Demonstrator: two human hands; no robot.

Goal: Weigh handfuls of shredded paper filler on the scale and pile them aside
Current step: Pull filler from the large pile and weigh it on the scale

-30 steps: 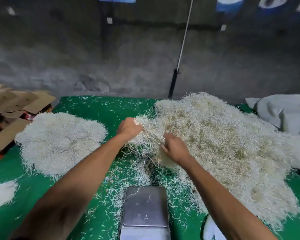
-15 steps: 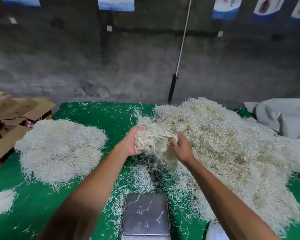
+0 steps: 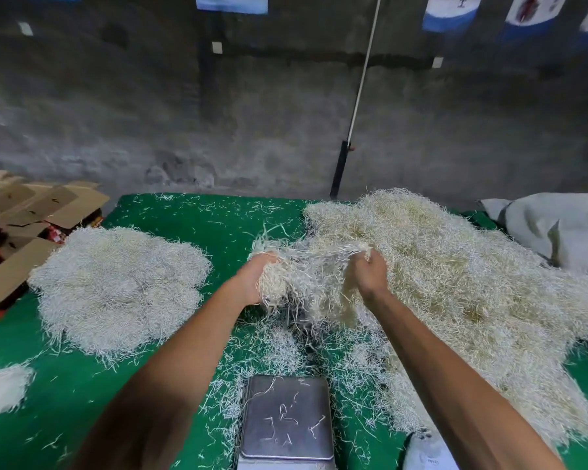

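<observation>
We hold a clump of filler between both hands above the green worktop; our left hand cups one end, fingers curled round the strands; our right hand pinches the other end in a tight grip; half a second ago the hands were closer, and now they have drawn apart, stretching the clump; the scale lies nearer us, bearing only stray shreds; the weighed pile sits left, the big heap right.
</observation>
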